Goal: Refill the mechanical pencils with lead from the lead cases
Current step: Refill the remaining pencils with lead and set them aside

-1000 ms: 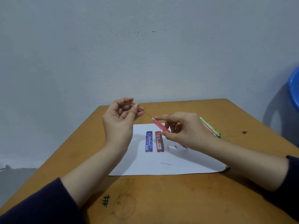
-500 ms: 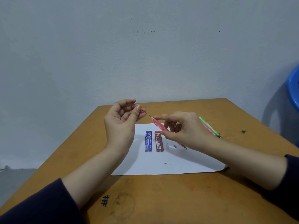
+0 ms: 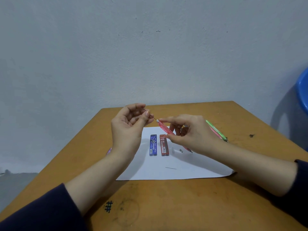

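Scuffed wooden table against a pale wall, white paper sheet on top. Above the sheet, red mechanical pencil pinched between thumb and curled fingers of right hand, long axis slanting: open rear end up-left, tip down-right. Thin lead pinched between thumb and forefinger of left hand, in line with that rear end. Flat on the sheet, side by side, lengthwise away from the person: blue lead case marked "Alpha 0.5 PENCIL LEAD", red lead case marked "2B". Inked hash mark on the near tabletop
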The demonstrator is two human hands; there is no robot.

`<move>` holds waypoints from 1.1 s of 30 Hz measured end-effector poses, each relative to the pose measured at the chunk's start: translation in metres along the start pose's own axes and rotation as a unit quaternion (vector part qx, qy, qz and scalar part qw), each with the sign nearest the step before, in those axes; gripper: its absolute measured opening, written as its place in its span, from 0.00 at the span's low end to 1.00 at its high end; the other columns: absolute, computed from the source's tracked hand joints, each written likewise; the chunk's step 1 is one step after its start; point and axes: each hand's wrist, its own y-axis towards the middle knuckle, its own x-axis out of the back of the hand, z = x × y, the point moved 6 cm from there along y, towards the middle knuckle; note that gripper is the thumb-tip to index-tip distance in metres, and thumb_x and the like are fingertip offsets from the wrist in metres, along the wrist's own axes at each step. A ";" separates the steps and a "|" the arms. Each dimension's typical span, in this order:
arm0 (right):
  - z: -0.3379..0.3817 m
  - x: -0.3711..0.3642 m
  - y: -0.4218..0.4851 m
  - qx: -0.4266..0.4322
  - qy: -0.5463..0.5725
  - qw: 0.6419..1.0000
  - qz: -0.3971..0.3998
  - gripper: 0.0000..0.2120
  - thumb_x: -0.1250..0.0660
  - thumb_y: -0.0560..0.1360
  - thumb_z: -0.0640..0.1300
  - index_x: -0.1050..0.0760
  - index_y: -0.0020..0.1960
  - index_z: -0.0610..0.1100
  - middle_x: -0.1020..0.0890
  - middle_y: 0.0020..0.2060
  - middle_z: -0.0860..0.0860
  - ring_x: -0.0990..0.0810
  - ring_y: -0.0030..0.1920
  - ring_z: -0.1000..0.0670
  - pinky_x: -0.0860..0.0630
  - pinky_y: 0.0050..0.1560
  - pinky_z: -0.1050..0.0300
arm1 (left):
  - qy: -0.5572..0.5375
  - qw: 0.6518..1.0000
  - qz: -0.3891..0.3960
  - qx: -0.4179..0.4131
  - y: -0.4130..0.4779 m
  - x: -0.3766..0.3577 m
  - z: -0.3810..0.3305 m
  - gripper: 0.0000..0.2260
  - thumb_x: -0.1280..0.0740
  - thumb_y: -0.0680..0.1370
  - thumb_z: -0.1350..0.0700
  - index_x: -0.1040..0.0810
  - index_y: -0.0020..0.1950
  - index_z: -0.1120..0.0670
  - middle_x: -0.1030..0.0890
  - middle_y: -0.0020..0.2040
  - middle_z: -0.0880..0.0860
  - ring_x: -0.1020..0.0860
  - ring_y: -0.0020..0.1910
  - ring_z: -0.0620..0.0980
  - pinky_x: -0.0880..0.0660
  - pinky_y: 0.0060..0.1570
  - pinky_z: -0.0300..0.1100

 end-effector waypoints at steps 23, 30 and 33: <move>0.006 0.003 -0.006 -0.072 0.212 0.974 -0.047 0.18 0.23 0.65 0.36 0.19 0.47 0.56 0.16 0.33 0.50 0.18 0.33 0.52 0.22 0.33 0.60 | 0.095 0.992 0.075 0.029 -0.014 -0.012 0.004 0.17 0.26 0.66 0.53 0.20 0.54 0.49 0.15 0.42 0.51 0.17 0.45 0.48 0.22 0.47 0.38; 0.009 0.002 -0.009 -0.079 0.228 0.969 -0.051 0.14 0.22 0.64 0.38 0.18 0.44 0.54 0.16 0.30 0.49 0.19 0.29 0.47 0.20 0.32 0.52 | 0.077 0.995 0.060 0.010 -0.016 -0.012 0.000 0.13 0.26 0.71 0.64 0.18 0.52 0.52 0.15 0.39 0.47 0.18 0.42 0.43 0.24 0.44 0.32; 0.007 0.001 -0.005 -0.098 0.236 0.967 -0.022 0.16 0.22 0.63 0.37 0.18 0.50 0.47 0.16 0.31 0.47 0.21 0.27 0.49 0.22 0.32 0.56 | 0.059 0.997 0.047 -0.002 -0.017 -0.012 -0.004 0.12 0.28 0.72 0.66 0.18 0.51 0.53 0.16 0.38 0.48 0.18 0.41 0.42 0.24 0.44 0.31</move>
